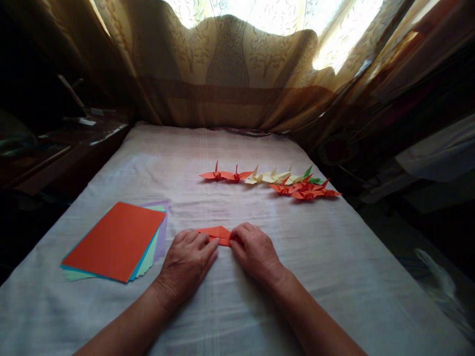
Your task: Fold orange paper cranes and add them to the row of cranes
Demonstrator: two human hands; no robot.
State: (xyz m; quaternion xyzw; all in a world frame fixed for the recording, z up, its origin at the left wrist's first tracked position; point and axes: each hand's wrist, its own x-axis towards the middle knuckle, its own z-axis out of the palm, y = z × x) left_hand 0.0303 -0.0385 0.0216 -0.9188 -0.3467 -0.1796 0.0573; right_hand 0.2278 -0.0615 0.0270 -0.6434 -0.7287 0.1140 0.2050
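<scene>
A small piece of folded orange paper (218, 231) lies on the white cloth between my two hands. My left hand (190, 259) rests over its left end, fingers closed and pressing it down, with the thumb along the near edge. At the paper's right end my right hand (256, 249) pinches the tip between thumb and curled fingers. Both ends of the paper are hidden under the fingers. To the left of my left hand lies a stack of coloured paper sheets (117, 240), orange on top, with blue, pale green and purple edges fanned out beneath.
Folded paper cranes stand beyond my hands: orange cranes (226, 175) at the left, cream cranes (272, 176), a green crane (311, 179), and several more orange cranes (306, 190) at the right. A patterned curtain (226, 64) hangs behind the cloth-covered surface (178, 148).
</scene>
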